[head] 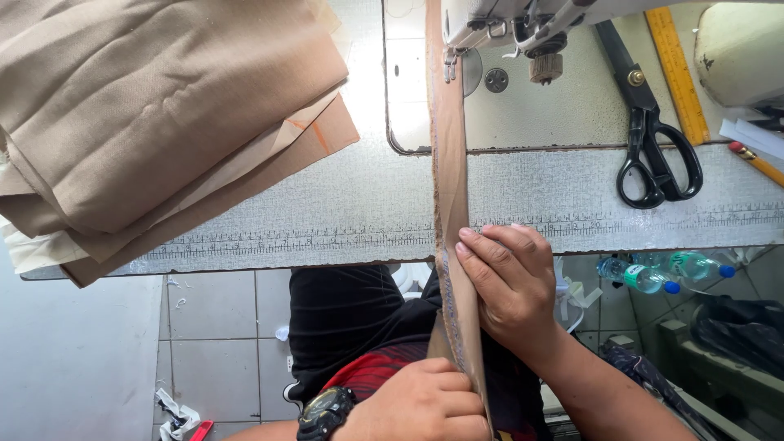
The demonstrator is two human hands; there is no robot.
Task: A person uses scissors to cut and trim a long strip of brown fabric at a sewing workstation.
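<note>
We pinch the tan fabric strip (448,204) between right hand (510,282) fingertips; left hand (425,404), fist closed, grips it below, aligning the fold toward the sewing machine (523,24).

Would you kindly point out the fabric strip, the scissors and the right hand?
fabric strip (447,163), head view, middle of the strip on the table.
scissors (653,155), head view, black handles.
right hand (510,282), head view, back of the hand.

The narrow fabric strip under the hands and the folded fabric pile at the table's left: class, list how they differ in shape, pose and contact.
The fabric strip is long, narrow and stretched from the sewing machine toward the person; the fabric pile is broad, folded and lying slack.
The right hand and left hand grip the fabric strip; nothing touches the fabric pile.
Both are tan cloth.
</note>
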